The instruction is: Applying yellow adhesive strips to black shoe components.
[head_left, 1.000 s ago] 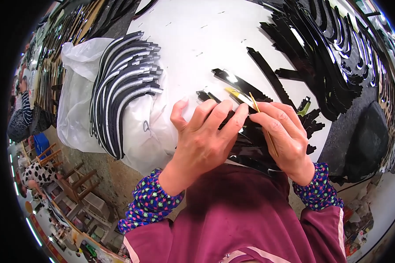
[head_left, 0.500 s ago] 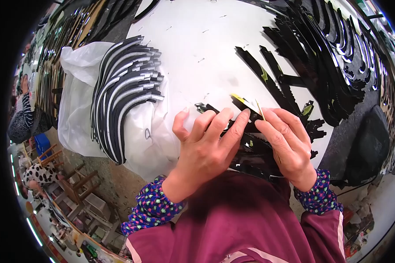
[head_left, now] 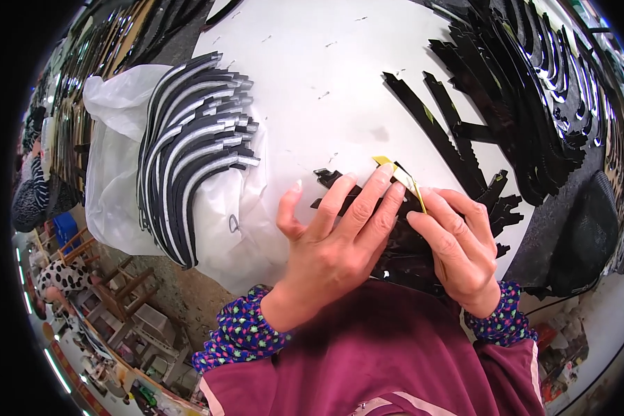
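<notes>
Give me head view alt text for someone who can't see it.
A left hand spreads over black strips on a white table, its fingers touching a yellow-and-white piece; the right hand holds a thin yellowish stick beside it. Curved black-and-white strips lie on whitish plastic at left, a black pile at right.

Thin yellow stick, tilted, yellow-and-white strip, slanting over black strips

Maroon smock, pale pink trim at both sides and curving along the bottom. Sleeves dark blue, dotted pink and green, gathered at the ends. Left hand and right hand bare.
</notes>
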A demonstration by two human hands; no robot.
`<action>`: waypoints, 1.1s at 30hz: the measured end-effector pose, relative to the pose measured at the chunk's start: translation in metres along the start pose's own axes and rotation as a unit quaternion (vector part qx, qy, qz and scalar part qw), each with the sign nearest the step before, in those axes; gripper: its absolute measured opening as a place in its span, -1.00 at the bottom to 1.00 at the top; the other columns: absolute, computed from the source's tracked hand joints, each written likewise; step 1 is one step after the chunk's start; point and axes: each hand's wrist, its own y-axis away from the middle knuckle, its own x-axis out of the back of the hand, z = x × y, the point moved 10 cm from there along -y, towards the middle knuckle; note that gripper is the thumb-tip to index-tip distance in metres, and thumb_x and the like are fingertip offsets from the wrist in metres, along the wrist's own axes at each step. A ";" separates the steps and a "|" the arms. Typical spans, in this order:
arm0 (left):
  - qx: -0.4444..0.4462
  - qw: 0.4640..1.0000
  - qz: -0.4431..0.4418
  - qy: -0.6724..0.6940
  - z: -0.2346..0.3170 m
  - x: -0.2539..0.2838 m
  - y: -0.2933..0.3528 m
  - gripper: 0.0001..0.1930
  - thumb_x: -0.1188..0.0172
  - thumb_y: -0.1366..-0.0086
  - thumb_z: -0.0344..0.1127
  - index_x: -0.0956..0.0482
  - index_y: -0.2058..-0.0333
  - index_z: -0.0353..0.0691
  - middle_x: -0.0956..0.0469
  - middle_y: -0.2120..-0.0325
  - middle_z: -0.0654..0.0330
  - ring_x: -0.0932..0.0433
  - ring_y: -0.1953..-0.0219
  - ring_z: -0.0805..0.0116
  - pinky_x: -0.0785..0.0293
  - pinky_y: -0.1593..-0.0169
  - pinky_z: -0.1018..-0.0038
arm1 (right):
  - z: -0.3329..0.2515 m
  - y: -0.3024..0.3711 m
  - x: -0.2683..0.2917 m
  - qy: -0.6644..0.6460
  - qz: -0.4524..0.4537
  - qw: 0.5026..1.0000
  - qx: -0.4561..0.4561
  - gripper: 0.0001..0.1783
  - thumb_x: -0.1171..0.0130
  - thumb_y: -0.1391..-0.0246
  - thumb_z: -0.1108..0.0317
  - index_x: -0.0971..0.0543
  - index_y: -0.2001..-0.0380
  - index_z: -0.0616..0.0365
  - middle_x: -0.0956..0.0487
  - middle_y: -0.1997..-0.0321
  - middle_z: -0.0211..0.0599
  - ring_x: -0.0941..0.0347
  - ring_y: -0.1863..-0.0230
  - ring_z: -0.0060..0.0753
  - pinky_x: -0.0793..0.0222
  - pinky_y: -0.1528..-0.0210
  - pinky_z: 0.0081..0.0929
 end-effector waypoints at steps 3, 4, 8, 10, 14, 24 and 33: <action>-0.005 1.000 0.000 -0.005 0.000 0.001 0.000 -0.63 -0.28 -0.23 -0.22 -0.67 -0.03 0.09 -0.53 -0.15 0.46 -0.41 -0.11 0.43 0.18 -0.35 0.10 | 0.004 0.001 0.000 -0.035 0.021 0.999 -0.023 -0.64 -0.26 0.19 0.65 -0.64 0.20 0.35 -0.65 0.05 0.00 -0.57 0.15 -0.01 -0.57 0.19 -0.30; -0.006 1.000 -0.004 -0.003 0.000 0.000 0.001 -0.64 -0.28 -0.23 -0.23 -0.67 -0.03 0.09 -0.53 -0.14 0.47 -0.41 -0.11 0.43 0.18 -0.35 0.10 | 0.005 0.002 0.000 -0.039 0.017 0.999 -0.028 -0.64 -0.26 0.19 0.65 -0.64 0.20 0.35 -0.65 0.05 0.00 -0.57 0.15 -0.01 -0.57 0.19 -0.30; -0.009 1.000 -0.007 -0.001 0.002 0.000 0.001 -0.64 -0.26 -0.23 -0.24 -0.67 -0.03 0.08 -0.53 -0.14 0.48 -0.41 -0.12 0.42 0.18 -0.35 0.09 | 0.005 0.005 0.001 -0.051 0.018 0.998 -0.030 -0.64 -0.24 0.20 0.68 -0.64 0.20 0.37 -0.65 0.06 0.03 -0.57 0.17 0.03 -0.58 0.21 -0.29; -0.008 1.000 -0.009 0.003 0.002 0.000 0.001 -0.65 -0.26 -0.24 -0.24 -0.66 -0.03 0.08 -0.53 -0.14 0.47 -0.40 -0.12 0.41 0.17 -0.35 0.10 | 0.005 0.006 0.000 -0.050 0.016 0.998 -0.030 -0.64 -0.24 0.20 0.69 -0.64 0.21 0.37 -0.65 0.07 0.04 -0.57 0.18 0.03 -0.58 0.22 -0.30; -0.011 1.000 -0.009 0.004 0.002 0.000 0.001 -0.66 -0.25 -0.25 -0.23 -0.66 -0.02 0.08 -0.53 -0.15 0.47 -0.39 -0.14 0.41 0.16 -0.35 0.10 | 0.004 0.007 0.000 -0.046 0.027 0.998 -0.028 -0.65 -0.24 0.20 0.69 -0.64 0.21 0.37 -0.65 0.08 0.05 -0.57 0.18 0.02 -0.59 0.23 -0.32; -0.004 1.000 -0.020 0.014 0.002 -0.001 0.000 -0.63 -0.22 -0.27 -0.22 -0.64 -0.06 0.08 -0.51 -0.16 0.50 -0.36 -0.15 0.42 0.16 -0.36 0.11 | 0.004 0.007 0.000 -0.034 0.021 0.999 -0.029 -0.67 -0.24 0.15 0.66 -0.64 0.21 0.36 -0.66 0.08 0.05 -0.58 0.18 0.01 -0.59 0.23 -0.33; 0.009 1.000 -0.015 0.003 0.001 -0.002 -0.001 -0.60 -0.22 -0.26 -0.17 -0.63 -0.09 0.16 -0.48 -0.17 0.56 -0.36 -0.12 0.48 0.12 -0.33 0.05 | 0.004 0.007 0.002 -0.036 0.024 0.999 -0.032 -0.66 -0.24 0.17 0.66 -0.64 0.21 0.37 -0.65 0.07 0.05 -0.58 0.18 0.02 -0.59 0.21 -0.32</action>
